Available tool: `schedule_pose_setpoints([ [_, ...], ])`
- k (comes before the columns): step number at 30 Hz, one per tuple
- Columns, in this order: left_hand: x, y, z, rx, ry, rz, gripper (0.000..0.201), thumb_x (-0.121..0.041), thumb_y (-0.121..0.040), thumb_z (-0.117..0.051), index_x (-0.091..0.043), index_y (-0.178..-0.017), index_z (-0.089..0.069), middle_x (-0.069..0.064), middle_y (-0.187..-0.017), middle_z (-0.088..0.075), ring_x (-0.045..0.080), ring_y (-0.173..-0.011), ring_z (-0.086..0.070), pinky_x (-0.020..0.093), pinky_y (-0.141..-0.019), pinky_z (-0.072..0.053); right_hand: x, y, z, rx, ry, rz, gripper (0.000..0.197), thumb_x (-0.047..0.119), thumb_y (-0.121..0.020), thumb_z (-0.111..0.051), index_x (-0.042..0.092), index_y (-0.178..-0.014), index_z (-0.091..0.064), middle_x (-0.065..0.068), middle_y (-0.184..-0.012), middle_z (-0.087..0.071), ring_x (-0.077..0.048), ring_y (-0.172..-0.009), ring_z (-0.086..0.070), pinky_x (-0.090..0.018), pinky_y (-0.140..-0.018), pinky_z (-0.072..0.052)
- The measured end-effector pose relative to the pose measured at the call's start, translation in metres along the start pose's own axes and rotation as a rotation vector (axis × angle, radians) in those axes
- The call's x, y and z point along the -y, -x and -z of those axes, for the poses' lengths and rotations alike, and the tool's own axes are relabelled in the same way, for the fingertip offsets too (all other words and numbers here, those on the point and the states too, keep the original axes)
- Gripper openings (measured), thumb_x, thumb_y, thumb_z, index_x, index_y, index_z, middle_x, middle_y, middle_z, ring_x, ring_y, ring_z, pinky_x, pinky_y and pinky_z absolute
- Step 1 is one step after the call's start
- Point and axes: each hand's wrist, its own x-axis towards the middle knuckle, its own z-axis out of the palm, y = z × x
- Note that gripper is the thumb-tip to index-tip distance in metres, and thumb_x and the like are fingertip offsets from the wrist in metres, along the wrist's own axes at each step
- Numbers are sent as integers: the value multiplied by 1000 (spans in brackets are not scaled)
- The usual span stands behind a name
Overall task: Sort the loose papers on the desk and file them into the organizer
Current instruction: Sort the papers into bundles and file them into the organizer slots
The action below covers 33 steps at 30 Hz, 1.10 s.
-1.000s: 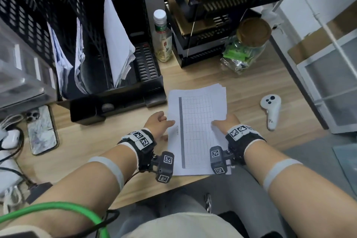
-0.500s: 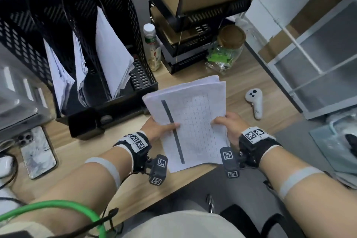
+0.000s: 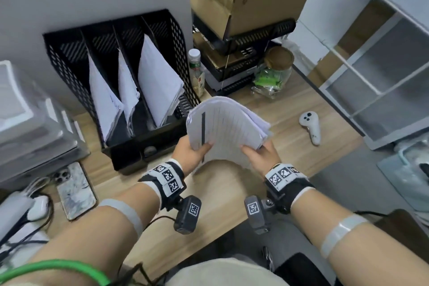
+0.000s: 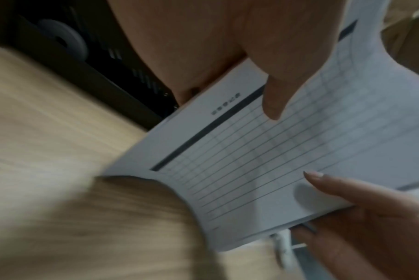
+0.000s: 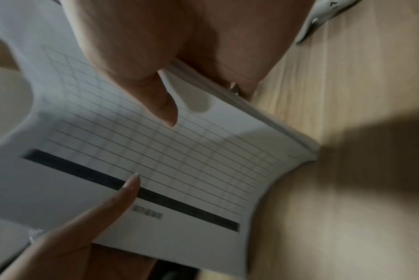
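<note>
Above the desk (image 3: 301,109) front edge, just right of the organizer (image 3: 111,37): paper stack (image 3: 227,127) held aloft, bowed upward. Left hand (image 3: 189,154) pinches its near-left corner, right hand (image 3: 262,155) the near-right, thumbs on top. I'd square the edges first, then slide it upright into a slot; all three already hold white sheets. Stack is thin, floppy, gridded print with a dark bar; organizer is rigid black mesh
</note>
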Motion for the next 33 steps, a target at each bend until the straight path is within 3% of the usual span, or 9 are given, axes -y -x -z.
schedule_pose_setpoints([
  [4,27,5,6,14,-208,105,25,-24,-95,-63,-9,-113,-68,20,-110,-71,35,-102,-66,47,-93,-54,-9,3,-12,38,106,-11,30,16,-82,-62,45,-85,-57,-3,-97,-67,-25,-98,-63,-50,-89,-54],
  [7,31,5,11,46,-333,135,28,-41,-94,-57,-18,-106,-69,21,-113,-71,41,-106,-66,50,-92,-54,-10,-8,-11,3,176,-105,27,28,-87,-60,23,-114,-61,-7,-106,-63,-28,-101,-59,-39,-89,-49],
  [12,4,6,20,56,-509,84,32,-31,-103,-45,-12,-113,-67,16,-114,-70,38,-104,-65,36,-86,-51,3,-26,-6,-133,378,-165,55,43,-80,-69,6,-116,-52,-14,-112,-61,-33,-104,-62,-35,-86,-48],
  [16,-30,6,28,-49,-593,-51,26,-13,-97,-44,-21,-74,-52,19,-93,-71,42,-93,-64,31,-72,-40,49,-15,-17,209,142,-121,82,41,-71,-82,15,-133,-35,-8,-123,-59,-22,-109,-61,-43,-87,-56],
  [19,-55,6,31,-95,-657,-134,24,-9,-92,-44,-13,-102,-66,19,-103,-73,40,-98,-65,34,-81,-49,100,-3,-35,316,154,37,109,64,-57,-81,27,-145,-28,-3,-131,-53,-20,-119,-55,-38,-84,-56],
  [21,-70,9,31,-115,-718,-205,41,-10,-91,-43,-17,-128,-58,18,-109,-72,40,-99,-65,38,-83,-51,134,3,-45,296,171,7,90,73,-58,-74,14,-124,-53,-4,-123,-62,-20,-114,-60,-35,-87,-56],
  [24,-83,11,34,-154,-733,-324,61,-11,-86,-45,-29,-144,-40,14,-105,-71,39,-93,-65,38,-78,-51,172,3,-44,179,92,-6,29,31,-89,-62,5,-102,-61,-7,-107,-63,-20,-87,-62,-20,-59,-53],
  [28,-78,3,40,-51,-567,-277,79,-30,-73,-58,-30,-146,-27,4,-121,-62,26,-106,-61,41,-93,-53,194,-11,-33,55,209,92,40,13,-90,-57,0,-128,-52,-13,-119,-61,-32,-102,-58,-35,-87,-50],
  [33,-63,-14,35,70,-450,-147,89,-47,-62,-67,-32,-141,-28,2,-111,-61,25,-91,-65,48,-80,-59,206,-25,-24,122,247,147,53,19,-85,-65,9,-134,-46,-12,-129,-60,-32,-115,-58,-49,-101,-47],
])
